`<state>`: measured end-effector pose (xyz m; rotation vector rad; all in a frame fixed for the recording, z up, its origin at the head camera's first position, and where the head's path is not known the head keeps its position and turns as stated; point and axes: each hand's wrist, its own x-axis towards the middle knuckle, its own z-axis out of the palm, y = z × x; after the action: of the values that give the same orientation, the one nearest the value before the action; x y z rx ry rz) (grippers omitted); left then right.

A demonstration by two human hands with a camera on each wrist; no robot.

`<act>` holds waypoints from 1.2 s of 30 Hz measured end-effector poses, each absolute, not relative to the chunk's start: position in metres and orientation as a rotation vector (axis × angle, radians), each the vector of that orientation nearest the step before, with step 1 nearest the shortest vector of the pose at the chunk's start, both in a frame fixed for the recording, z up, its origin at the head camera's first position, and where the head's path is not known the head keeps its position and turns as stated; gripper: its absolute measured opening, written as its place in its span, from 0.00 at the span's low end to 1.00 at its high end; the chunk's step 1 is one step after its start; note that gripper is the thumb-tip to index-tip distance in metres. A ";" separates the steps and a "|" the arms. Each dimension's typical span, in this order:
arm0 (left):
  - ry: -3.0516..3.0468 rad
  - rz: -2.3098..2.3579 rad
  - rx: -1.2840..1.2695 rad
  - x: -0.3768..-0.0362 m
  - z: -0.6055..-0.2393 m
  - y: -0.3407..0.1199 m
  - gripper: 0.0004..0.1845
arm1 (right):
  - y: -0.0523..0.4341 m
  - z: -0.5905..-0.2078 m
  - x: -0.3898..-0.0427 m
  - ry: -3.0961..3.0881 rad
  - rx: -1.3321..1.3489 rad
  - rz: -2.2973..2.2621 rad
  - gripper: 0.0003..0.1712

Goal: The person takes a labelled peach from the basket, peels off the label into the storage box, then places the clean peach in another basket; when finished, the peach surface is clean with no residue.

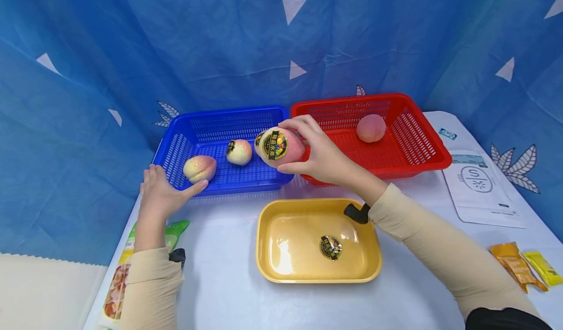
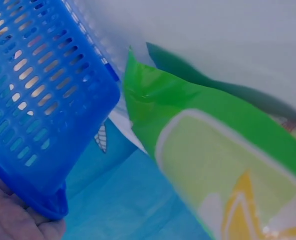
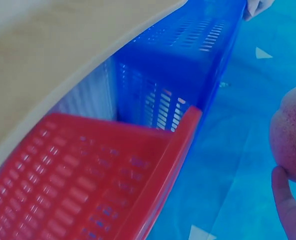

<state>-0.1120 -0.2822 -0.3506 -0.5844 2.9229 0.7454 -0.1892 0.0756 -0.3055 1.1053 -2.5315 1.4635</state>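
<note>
My right hand (image 1: 323, 156) holds a pink-and-cream peach (image 1: 283, 149) with a round black label, above the inner ends of the two baskets. A second dark label edge shows behind its left side. In the right wrist view, fingertips (image 3: 282, 192) rest against the peach's underside. My left hand (image 1: 160, 193) grips the rim of the blue basket (image 1: 237, 187) at its left end, thumb stretched along the front. Inside that basket lie a cream peach (image 1: 200, 167) close to the thumb and a labelled peach (image 1: 239, 152) farther right.
The red basket (image 1: 433, 149) adjoins the blue one and contains a pink peach (image 1: 371, 128). In front stands a yellow tray (image 1: 264, 242) with a round black label (image 1: 331, 248) inside. A green bag (image 2: 197, 100) lies at left; a white pouch (image 1: 479, 188) and small wrappers (image 1: 516, 266) at right.
</note>
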 end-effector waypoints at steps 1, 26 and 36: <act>2.927 0.741 -0.589 -0.112 -0.350 -0.281 0.77 | 0.079 -0.305 -0.188 -2.531 1.091 1.453 0.44; 3.087 1.432 0.489 -0.090 -0.301 -0.118 0.26 | 0.121 -0.315 -0.157 -2.483 1.033 1.378 0.45; 2.976 1.514 0.520 -0.097 -0.308 -0.089 0.24 | 0.125 -0.323 -0.157 -2.464 1.086 1.275 0.44</act>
<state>-0.0969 -0.0887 -0.3083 0.5197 2.9757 1.5140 -0.1566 0.1247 -0.3232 1.0861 -2.4636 1.2754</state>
